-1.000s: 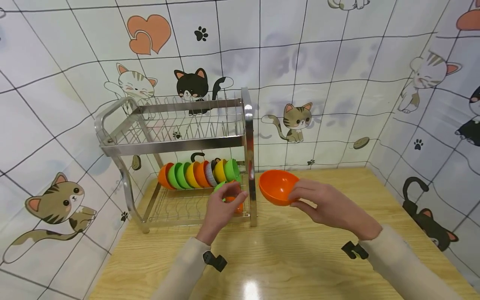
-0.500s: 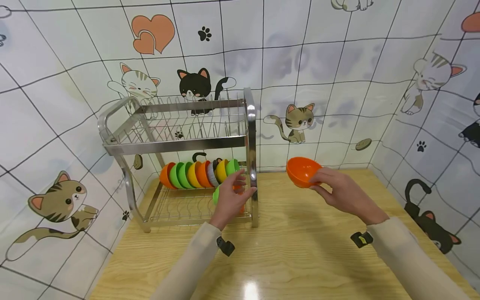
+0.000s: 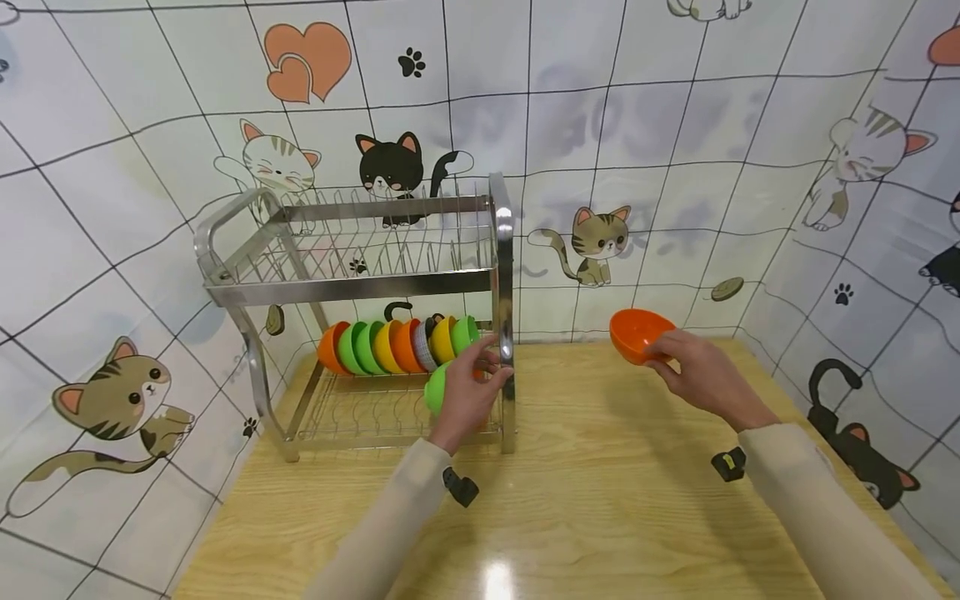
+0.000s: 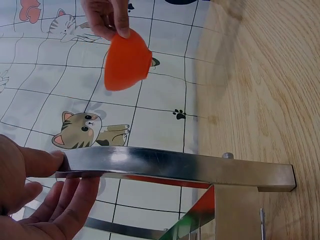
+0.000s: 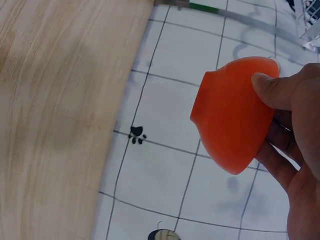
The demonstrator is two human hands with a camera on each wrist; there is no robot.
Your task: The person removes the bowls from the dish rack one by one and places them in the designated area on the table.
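Left of the fingers, a row of coloured bowls (image 3: 397,346) stands in the dish rack (image 3: 352,287), no readable lettering anywhere. The left hand (image 3: 468,392) curls round a green bowl (image 3: 435,388), fingertips against the rack's steel post. Over to the right hand (image 3: 693,371): thumb and fingers pinch the orange bowl (image 3: 636,333) by its rim, held above the wooden counter (image 3: 600,500), well apart from the rack.

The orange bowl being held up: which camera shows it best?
The right wrist view: the orange bowl fills the frame, pinched by the right hand. The head view shows its inside, small; the left wrist view shows it small, from outside.
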